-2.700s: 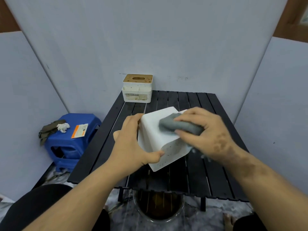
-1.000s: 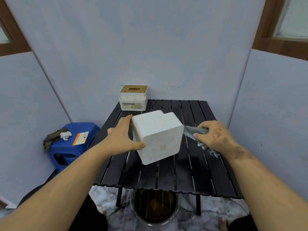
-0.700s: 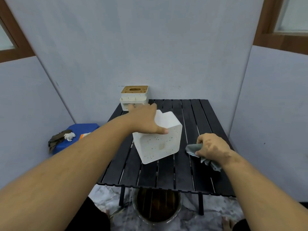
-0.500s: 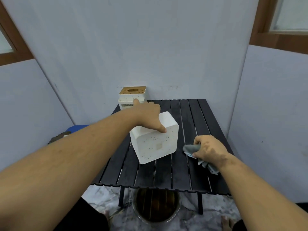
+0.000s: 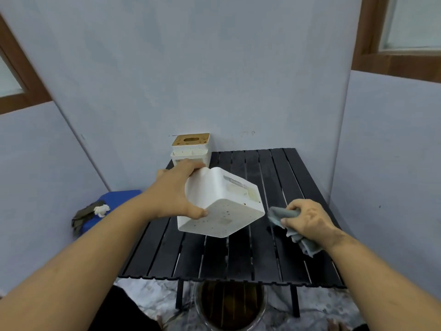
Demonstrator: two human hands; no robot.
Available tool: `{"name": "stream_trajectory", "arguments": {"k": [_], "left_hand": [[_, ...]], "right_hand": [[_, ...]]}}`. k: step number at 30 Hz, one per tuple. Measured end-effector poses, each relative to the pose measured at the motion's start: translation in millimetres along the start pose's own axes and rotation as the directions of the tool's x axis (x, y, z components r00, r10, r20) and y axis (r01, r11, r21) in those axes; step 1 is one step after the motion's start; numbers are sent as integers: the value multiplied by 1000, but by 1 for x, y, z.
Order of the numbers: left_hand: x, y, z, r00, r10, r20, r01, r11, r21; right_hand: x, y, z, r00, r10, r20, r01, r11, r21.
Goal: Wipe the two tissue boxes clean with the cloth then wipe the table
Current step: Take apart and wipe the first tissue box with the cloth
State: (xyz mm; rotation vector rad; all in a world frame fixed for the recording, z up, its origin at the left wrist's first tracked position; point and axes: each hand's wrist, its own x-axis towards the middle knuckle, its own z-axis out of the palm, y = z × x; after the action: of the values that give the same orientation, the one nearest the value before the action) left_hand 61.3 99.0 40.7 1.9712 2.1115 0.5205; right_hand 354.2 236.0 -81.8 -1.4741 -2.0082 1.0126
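Hands at work over a black slatted worktop [image 5: 241,256]: from my remote seat I see the left hand [image 5: 173,194] gripping a white speckled tissue box [image 5: 222,203], fingers curled over its far edge and thumb pressed on the near face, the box tipped at an angle and lifted above the slats near the middle of the worktop. To its right, the right hand [image 5: 307,220] has its fingers closed around a bunched grey cloth [image 5: 290,225], which trails from under the palm and lies close to the slats, just beside the tilted box but apart from it; I cannot tell whether the cloth touches the surface. A second tissue box [image 5: 191,149], white with a brown slotted lid, stands upright at the far left corner of the worktop, against the pale blue wall [image 5: 214,68]. Left of the worktop, a blue stool [image 5: 114,199] carries a dark rag [image 5: 83,215] and a crumpled white tissue [image 5: 101,209]. Beneath the near edge, a round bin [image 5: 230,304] sits on the floor.
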Motion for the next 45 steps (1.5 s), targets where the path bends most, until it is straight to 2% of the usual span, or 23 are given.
{"name": "stream_trajectory", "arguments": {"k": [3, 8, 10, 12, 14, 16, 18, 20, 22, 23, 27, 29, 31, 33, 34, 35, 37, 39, 40, 42, 44, 45], "left_hand": [[-9, -11, 5, 999, 15, -47, -15, 1000, -6], [-22, -16, 18, 990, 4, -139, -14, 998, -69], [-26, -14, 23, 982, 20, -188, -34, 997, -70], [-30, -15, 28, 971, 30, -237, -49, 996, -75], [-33, -15, 30, 966, 32, -256, -55, 995, -84], [-34, -14, 31, 965, 34, -259, -54, 996, -70], [-34, -12, 33, 966, 31, -256, -46, 998, -51], [-34, -12, 34, 963, 29, -268, -42, 998, -43], [-34, -15, 34, 959, 43, -279, -51, 998, -21], [-35, -17, 34, 960, 45, -277, -51, 999, -14], [-38, -16, 34, 967, 44, -251, -47, 999, -4], [-41, -16, 36, 967, 74, -243, -71, 997, 20], [-44, -18, 36, 968, 90, -236, -90, 996, 10], [-47, -21, 37, 969, 105, -225, -108, 994, 0], [-49, -22, 37, 970, 103, -222, -108, 994, -15], [-50, -22, 38, 970, 96, -223, -106, 994, -34], [-53, -21, 37, 969, 89, -232, -106, 993, -61], [-55, -19, 39, 971, 93, -222, -112, 991, -74], [-55, -19, 41, 971, 101, -218, -120, 990, -78], [-55, -19, 44, 969, 114, -221, -133, 988, -76], [-55, -21, 48, 966, 132, -223, -152, 986, -74], [-54, -21, 50, 965, 132, -228, -157, 983, -93]], "right_hand": [[-20, -31, 0, 991, -30, -130, 74, 934, 349], [-66, -90, 30, 966, -146, -214, 240, 818, 523], [-79, -108, 40, 915, -281, -288, 387, 814, 434], [-80, -116, 40, 873, -398, -281, 479, 806, 349], [-71, -107, 34, 919, -332, -213, 394, 799, 455], [-60, -93, 28, 951, -197, -239, 294, 818, 494], [-58, -92, 34, 943, -154, -297, 282, 843, 459], [-65, -106, 46, 910, -271, -313, 392, 804, 447], [-72, -119, 50, 833, -449, -324, 547, 759, 354], [-68, -117, 50, 824, -469, -317, 560, 757, 336], [-41, -97, 34, 901, -241, -360, 385, 826, 412], [-46, -102, 37, 907, -230, -353, 375, 823, 426], [-61, -121, 44, 871, -360, -334, 479, 773, 416], [-72, -135, 47, 771, -544, -332, 629, 730, 266], [-69, -132, 45, 767, -554, -324, 634, 732, 249], [-60, -124, 42, 809, -499, -312, 583, 748, 317], [-46, -110, 31, 910, -294, -293, 405, 784, 470], [-42, -104, 29, 925, -208, -317, 339, 829, 445], [-47, -109, 33, 905, -235, -355, 374, 837, 399], [-62, -125, 45, 798, -427, -426, 555, 796, 241], [-78, -140, 53, 683, -603, -412, 690, 717, 93], [-79, -142, 52, 671, -629, -391, 709, 699, 91]]}}
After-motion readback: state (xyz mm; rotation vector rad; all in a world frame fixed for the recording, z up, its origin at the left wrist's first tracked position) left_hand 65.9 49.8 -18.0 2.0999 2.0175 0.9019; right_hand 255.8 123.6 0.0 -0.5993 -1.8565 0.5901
